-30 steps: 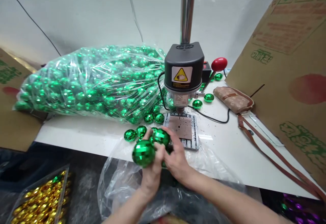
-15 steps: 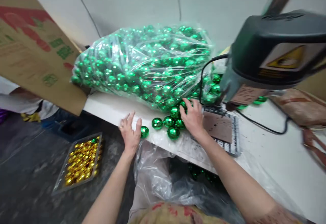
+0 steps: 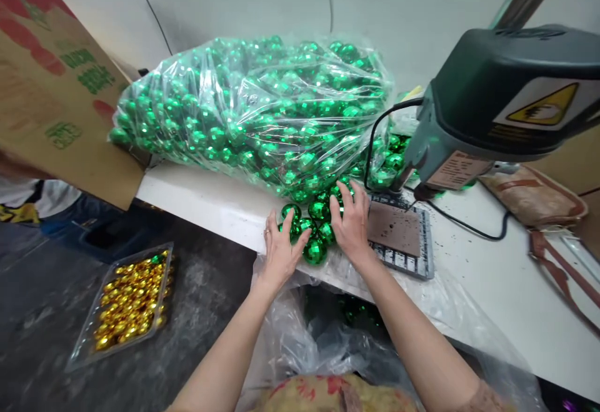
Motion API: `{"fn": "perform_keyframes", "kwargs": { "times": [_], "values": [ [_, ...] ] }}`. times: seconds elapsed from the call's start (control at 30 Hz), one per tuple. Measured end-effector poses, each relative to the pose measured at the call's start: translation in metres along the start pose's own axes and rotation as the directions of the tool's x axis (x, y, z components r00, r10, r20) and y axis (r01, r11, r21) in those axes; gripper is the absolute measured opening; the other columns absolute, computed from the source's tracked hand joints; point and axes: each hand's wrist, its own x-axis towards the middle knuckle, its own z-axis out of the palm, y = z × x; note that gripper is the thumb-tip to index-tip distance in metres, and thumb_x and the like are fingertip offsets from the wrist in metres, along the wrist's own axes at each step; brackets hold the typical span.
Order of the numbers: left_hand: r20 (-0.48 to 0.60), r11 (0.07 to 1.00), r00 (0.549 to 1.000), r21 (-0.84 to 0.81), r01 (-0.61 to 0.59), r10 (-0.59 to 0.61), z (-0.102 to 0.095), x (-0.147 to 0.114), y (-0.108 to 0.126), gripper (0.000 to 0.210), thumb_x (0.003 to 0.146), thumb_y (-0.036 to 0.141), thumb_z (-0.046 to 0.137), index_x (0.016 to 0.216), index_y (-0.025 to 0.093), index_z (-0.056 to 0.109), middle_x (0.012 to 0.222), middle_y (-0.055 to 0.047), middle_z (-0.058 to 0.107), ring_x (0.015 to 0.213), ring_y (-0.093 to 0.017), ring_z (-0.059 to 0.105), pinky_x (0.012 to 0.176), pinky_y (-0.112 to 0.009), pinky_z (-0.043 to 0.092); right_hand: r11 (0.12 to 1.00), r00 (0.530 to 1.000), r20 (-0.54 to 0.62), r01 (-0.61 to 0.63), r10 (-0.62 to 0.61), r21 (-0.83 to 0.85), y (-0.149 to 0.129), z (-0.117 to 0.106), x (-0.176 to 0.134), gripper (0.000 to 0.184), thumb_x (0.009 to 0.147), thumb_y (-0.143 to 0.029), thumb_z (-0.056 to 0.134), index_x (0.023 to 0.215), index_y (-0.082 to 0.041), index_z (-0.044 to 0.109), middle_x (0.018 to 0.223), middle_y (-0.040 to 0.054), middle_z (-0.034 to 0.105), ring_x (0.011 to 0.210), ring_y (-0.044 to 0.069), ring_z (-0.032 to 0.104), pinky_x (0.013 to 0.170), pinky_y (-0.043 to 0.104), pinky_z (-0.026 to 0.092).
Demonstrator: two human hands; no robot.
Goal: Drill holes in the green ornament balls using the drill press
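Note:
Several shiny green faceted balls (image 3: 314, 251) are bunched on the white table (image 3: 201, 199) between my two hands. My left hand (image 3: 282, 249) rests against the left side of the bunch, fingers spread, with a ball partly hidden behind them. At the right side of the bunch is my right hand (image 3: 349, 221), its fingers apart and curved over the balls there. Neither hand is closed around a ball. Just behind lies a big clear plastic bag (image 3: 253, 112) full of the same green balls.
A drill press (image 3: 506, 99) overhangs a flat base (image 3: 396, 227) right of my hands. A brown bag (image 3: 539, 193) lies farther right. Gold balls fill a clear tray (image 3: 135, 299) at lower left, beside a cardboard box (image 3: 70, 87). Plastic sheeting (image 3: 300, 331) hangs off the table's front edge.
My left hand has moved right, bringing a separate green ball up to the others. The bunch is tighter now. My right hand has stayed at its right side.

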Motion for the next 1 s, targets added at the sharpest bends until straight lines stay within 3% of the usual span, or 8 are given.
{"fn": "perform_keyframes", "kwargs": {
  "times": [0.17, 0.3, 0.4, 0.53, 0.67, 0.8, 1.0],
  "values": [
    [0.045, 0.983, 0.984, 0.05, -0.175, 0.173, 0.003, 0.012, -0.006, 0.067, 0.091, 0.054, 0.056, 0.149, 0.026, 0.04, 0.15, -0.019, 0.039, 0.136, -0.037, 0.046, 0.108, -0.054, 0.043, 0.971, 0.964, 0.115, 0.239, -0.238, 0.01, -0.016, -0.028, -0.047, 0.042, 0.093, -0.036, 0.046, 0.133, -0.028, 0.056, 0.145, 0.0091, 0.045, 0.141, 0.027, 0.035, 0.117, 0.052, 0.039],
    [-0.015, 0.975, 0.975, 0.033, -0.221, 0.222, 0.006, 0.016, -0.013, 0.059, 0.093, 0.047, 0.054, 0.146, 0.024, 0.044, 0.144, -0.018, 0.044, 0.131, -0.035, 0.05, 0.105, -0.051, 0.046, 0.917, 0.893, 0.226, 0.398, -0.389, 0.009, -0.028, -0.033, -0.079, 0.06, 0.084, -0.057, 0.057, 0.14, -0.034, 0.05, 0.153, 0.0059, 0.042, 0.146, 0.035, 0.03, 0.114, 0.059, 0.041],
    [-0.023, 0.965, 0.965, -0.008, -0.261, 0.261, 0.005, 0.015, -0.017, 0.055, 0.095, 0.041, 0.051, 0.147, 0.025, 0.042, 0.145, -0.017, 0.043, 0.135, -0.033, 0.047, 0.107, -0.05, 0.046, 0.905, 0.874, 0.279, 0.424, -0.397, -0.04, -0.03, -0.022, -0.089, 0.064, 0.085, -0.051, 0.058, 0.145, -0.036, 0.043, 0.157, 0.0076, 0.037, 0.149, 0.04, 0.026, 0.113, 0.065, 0.038],
    [0.0, 0.953, 0.955, -0.065, -0.297, 0.297, -0.002, 0.015, -0.023, 0.051, 0.096, 0.033, 0.046, 0.147, 0.027, 0.041, 0.144, -0.015, 0.045, 0.137, -0.029, 0.046, 0.109, -0.048, 0.046, 0.898, 0.869, 0.311, 0.43, -0.384, -0.092, -0.023, -0.009, -0.087, 0.059, 0.09, -0.035, 0.054, 0.147, -0.036, 0.04, 0.156, 0.0079, 0.04, 0.149, 0.037, 0.029, 0.114, 0.064, 0.038],
    [0.072, 0.942, 0.946, -0.143, -0.304, 0.316, -0.014, 0.021, -0.032, 0.055, 0.097, 0.036, 0.045, 0.15, 0.026, 0.035, 0.145, -0.013, 0.044, 0.14, -0.026, 0.043, 0.114, -0.046, 0.042, 0.893, 0.869, 0.308, 0.437, -0.387, -0.109, -0.02, -0.012, -0.087, 0.061, 0.09, -0.042, 0.053, 0.149, -0.029, 0.039, 0.158, 0.0111, 0.036, 0.15, 0.039, 0.027, 0.113, 0.063, 0.039],
    [0.021, 0.936, 0.96, -0.226, -0.268, 0.28, -0.018, 0.025, -0.038, 0.053, 0.098, 0.039, 0.044, 0.149, 0.025, 0.037, 0.141, -0.013, 0.049, 0.132, -0.024, 0.05, 0.113, -0.046, 0.042, 0.881, 0.865, 0.281, 0.46, -0.416, -0.111, -0.018, -0.02, -0.093, 0.065, 0.089, -0.044, 0.056, 0.15, -0.03, 0.037, 0.159, 0.0134, 0.033, 0.15, 0.041, 0.025, 0.11, 0.062, 0.042],
    [0.04, 0.928, 0.951, -0.231, -0.291, 0.308, -0.012, 0.022, -0.041, 0.065, 0.09, 0.043, 0.06, 0.149, 0.025, 0.038, 0.146, -0.014, 0.043, 0.142, -0.03, 0.04, 0.115, -0.049, 0.037, 0.856, 0.85, 0.22, 0.508, -0.479, -0.099, -0.017, -0.019, -0.097, 0.056, 0.09, -0.039, 0.056, 0.144, -0.032, 0.045, 0.158, 0.0115, 0.034, 0.15, 0.036, 0.025, 0.112, 0.056, 0.043]
  ]
}}
